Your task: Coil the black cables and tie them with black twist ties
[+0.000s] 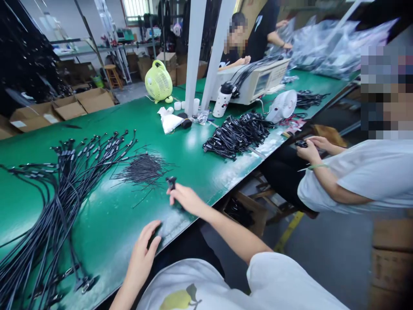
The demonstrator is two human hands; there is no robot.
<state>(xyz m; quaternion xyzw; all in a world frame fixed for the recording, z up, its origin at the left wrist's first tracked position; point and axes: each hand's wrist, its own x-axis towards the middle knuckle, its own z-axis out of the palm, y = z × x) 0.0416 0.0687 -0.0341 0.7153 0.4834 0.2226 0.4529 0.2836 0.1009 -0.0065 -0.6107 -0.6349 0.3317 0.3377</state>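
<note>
My right hand (185, 199) lies on the green table (193, 146) near its front edge. Its fingers are pinched on a small black cable piece (171, 181) that sticks up from them. My left hand (144, 249) rests at the table's front edge with thumb and fingers curled around something dark that I cannot make out. A heap of thin black ties (142, 170) lies just beyond my right hand. A long bundle of black cables with connectors (61, 189) fans out across the table to my left.
A pile of coiled black cables (237, 133) lies further right. Behind it are a white fan (284, 105), a test machine (254, 82), a bottle (222, 99), a yellow fan (158, 81) and two white posts (195, 56). A seated co-worker (355, 176) is on my right.
</note>
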